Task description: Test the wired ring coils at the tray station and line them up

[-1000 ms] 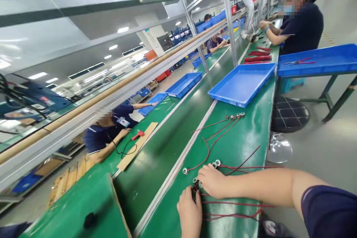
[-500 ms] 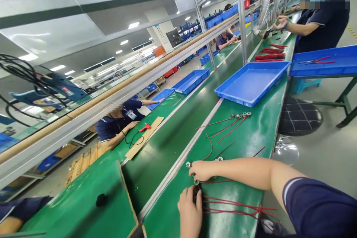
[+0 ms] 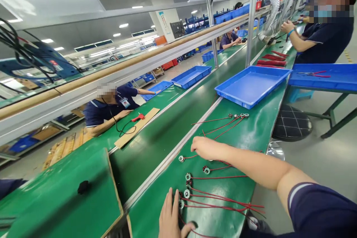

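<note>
My right hand (image 3: 205,148) is closed on a red wire (image 3: 190,157) that runs to a small round metal-rimmed part (image 3: 181,158); the fingertips are partly hidden. Low in the view, my left hand (image 3: 170,214) has its fingers stretched out and thumb apart. It lies just left of a column of similar round parts (image 3: 186,193), their red wires (image 3: 220,197) trailing right across the green bench. Another wired part (image 3: 206,170) sits between the two hands. Beyond my right hand lies a further group of wired parts (image 3: 242,115).
A shallow blue tray (image 3: 253,98) stands farther up the bench (image 3: 245,134). Pliers (image 3: 314,73) lie in another blue tray (image 3: 334,86) at right. A metal rail (image 3: 170,152) borders the conveyor. Co-workers sit across the line and at upper right. A black stool (image 3: 292,123) stands beside the bench.
My right hand has moved up and away from my left hand, now at the red wire. The left hand has opened and shifted lower, uncovering the round parts. The view has turned slightly.
</note>
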A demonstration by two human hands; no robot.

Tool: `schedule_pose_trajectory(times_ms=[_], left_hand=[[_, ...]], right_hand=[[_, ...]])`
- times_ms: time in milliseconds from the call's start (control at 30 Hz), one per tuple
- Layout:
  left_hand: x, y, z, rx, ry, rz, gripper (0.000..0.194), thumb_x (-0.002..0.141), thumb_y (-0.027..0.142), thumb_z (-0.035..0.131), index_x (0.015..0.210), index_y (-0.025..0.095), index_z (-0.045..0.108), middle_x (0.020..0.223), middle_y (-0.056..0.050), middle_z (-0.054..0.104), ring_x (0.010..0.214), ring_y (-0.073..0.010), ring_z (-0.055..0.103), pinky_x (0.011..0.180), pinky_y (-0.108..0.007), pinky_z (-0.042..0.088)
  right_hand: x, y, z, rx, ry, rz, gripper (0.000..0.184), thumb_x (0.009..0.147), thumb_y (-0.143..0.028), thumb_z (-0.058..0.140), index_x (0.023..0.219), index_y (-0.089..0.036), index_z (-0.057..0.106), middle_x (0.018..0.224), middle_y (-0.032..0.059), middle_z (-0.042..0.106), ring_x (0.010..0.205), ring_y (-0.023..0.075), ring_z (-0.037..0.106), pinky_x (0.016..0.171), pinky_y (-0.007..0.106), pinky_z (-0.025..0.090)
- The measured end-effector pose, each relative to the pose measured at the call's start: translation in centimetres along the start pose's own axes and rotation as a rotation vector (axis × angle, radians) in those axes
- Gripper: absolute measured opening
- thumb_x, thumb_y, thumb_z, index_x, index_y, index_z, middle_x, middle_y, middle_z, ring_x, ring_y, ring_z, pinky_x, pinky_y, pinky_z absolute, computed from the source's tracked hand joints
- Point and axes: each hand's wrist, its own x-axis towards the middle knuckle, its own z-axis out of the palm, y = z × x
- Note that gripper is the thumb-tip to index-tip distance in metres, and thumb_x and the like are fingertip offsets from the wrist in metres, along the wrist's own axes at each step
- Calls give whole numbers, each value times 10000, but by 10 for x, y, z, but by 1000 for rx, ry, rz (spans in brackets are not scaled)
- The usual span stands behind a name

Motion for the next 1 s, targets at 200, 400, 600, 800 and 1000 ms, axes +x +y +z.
schedule_pose_trajectory(times_ms=[200, 400, 600, 800, 1000], left_hand=[[47, 25, -14, 14, -34, -79, 833, 900, 550, 593, 1589, 313, 188, 1630, -134, 259, 1400, -352, 393, 1016, -511, 450], [65, 33, -9, 39, -96, -132, 597, 958, 453, 515, 1525, 322, 381, 1436, -142, 522, 1240, -307, 513, 950, -449, 455], [60, 24, -3, 82, -62, -99, 735, 883, 559, 601, 1525, 265, 394, 1384, -187, 541, 1140, -343, 561, 860, -455, 489], [67, 21, -5, -64, 75, -41, 619, 924, 534, 568, 1471, 257, 477, 1403, -158, 522, 1238, -321, 524, 975, -476, 475], [65, 17, 4, -83, 163, 9, 618, 908, 486, 613, 1450, 218, 481, 1414, -162, 531, 1225, -321, 555, 948, -457, 507]], right_hand=[[-60, 54, -17, -86, 40, 265, 319, 892, -62, 519, 1082, -151, 760, 1049, 124, 646, 990, 210, 620, 936, 319, 469], [-86, 39, 35, -96, 71, 311, 400, 993, -364, 518, 1316, -168, 650, 1279, 177, 603, 1214, 312, 536, 1033, 455, 438], [-86, 13, 70, -95, -5, 88, 842, 841, -746, 579, 1540, -322, 372, 1636, 195, 171, 1500, 429, 127, 1141, 635, 230], [-55, 0, 84, -108, 28, 130, 674, 939, -507, 599, 1494, -162, 435, 1568, 245, 301, 1467, 389, 225, 1137, 573, 268], [1, -19, 71, -61, 178, 104, 511, 919, -548, 603, 1286, -192, 614, 1370, 186, 527, 1302, 352, 435, 1062, 545, 357]])
